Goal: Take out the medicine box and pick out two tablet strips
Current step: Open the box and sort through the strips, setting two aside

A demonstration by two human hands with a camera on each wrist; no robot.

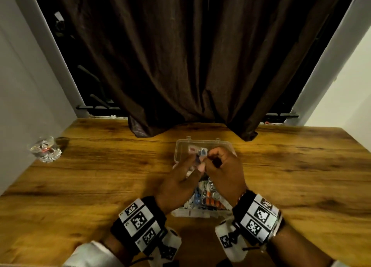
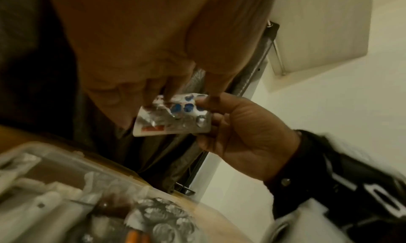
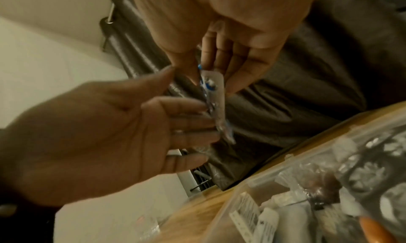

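Note:
A clear plastic medicine box (image 1: pixel 192 213) lies open on the wooden table (image 1: pixel 100 176), its lid (image 1: pixel 180 146) flipped back on the far side. Inside are several strips (image 1: pixel 208 194), silver, blue and orange. Above the box, my right hand (image 1: pixel 210 156) pinches a silver strip of blue tablets (image 1: pixel 197 153) between thumb and fingers. My left hand (image 1: pixel 188 166) touches one face of that strip with straight fingertips, thumb apart from it. The left wrist view shows the strip (image 2: pixel 175 116) flat on. The right wrist view shows the strip (image 3: pixel 216 97) edge on between the right hand (image 3: pixel 219 59) and the left hand (image 3: pixel 175 121).
A clear glass (image 1: pixel 45 149) stands at the table's far left edge. A dark brown curtain (image 1: pixel 190 76) hangs behind and drapes onto the table just beyond the box lid. Walls close in on both sides. Bare wood spreads left and right of the box.

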